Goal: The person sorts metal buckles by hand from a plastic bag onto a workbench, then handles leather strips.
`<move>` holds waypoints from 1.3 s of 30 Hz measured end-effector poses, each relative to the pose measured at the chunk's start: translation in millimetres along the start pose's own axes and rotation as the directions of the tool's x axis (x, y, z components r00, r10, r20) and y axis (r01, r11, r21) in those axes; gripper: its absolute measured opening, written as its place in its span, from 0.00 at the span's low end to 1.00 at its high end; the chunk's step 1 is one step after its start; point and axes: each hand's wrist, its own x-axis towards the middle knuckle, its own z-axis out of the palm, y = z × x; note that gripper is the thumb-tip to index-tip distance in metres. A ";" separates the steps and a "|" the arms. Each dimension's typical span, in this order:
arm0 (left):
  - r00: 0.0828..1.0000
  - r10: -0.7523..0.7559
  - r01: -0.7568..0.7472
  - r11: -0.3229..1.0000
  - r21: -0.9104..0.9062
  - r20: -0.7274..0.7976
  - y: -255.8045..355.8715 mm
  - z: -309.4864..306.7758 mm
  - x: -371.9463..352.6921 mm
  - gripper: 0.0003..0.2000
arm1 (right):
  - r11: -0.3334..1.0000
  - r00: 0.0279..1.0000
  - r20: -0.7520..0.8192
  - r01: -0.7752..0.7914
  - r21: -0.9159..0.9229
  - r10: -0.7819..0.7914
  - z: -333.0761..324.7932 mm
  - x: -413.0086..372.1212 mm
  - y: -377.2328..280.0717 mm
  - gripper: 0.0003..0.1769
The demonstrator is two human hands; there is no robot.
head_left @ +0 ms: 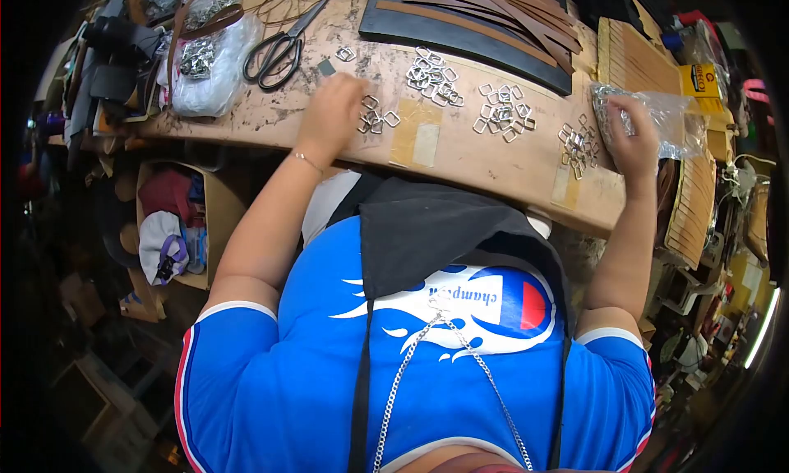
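Worn wooden desk (485, 165) carrying silver rectangular metal rings (501, 111). Left hand (333, 103) touching some, grip unclear; right hand (633, 132) clamping clear plastic bag (670, 119). Risk: bag tipping, rings spilling.

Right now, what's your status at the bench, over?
Left hand down on a small cluster of metal rings. Right hand gripping the plastic bag at the table edge. Scissors and other ring piles lie clear of both.

Head-worn fisheye view, steeply downward, close above the near workbench (477, 165) edge
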 end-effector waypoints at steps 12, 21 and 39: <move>0.993 -0.021 0.014 0.998 0.065 0.113 0.1 3.7 30.5 0.07 | 0.738 0.747 0.163 -0.552 -0.390 0.645 -103.7 38.0 175.9 0.15; 1.000 -0.014 0.019 0.930 0.367 -0.016 -12.0 -1.1 21.2 0.11 | 0.807 0.547 0.653 -0.563 -0.177 0.524 -53.4 16.5 348.3 0.17; 0.961 -0.224 0.262 0.926 0.272 -0.163 -50.2 7.1 -0.6 0.13 | 0.829 0.681 0.506 -0.542 -0.139 0.530 -34.8 23.2 218.3 0.32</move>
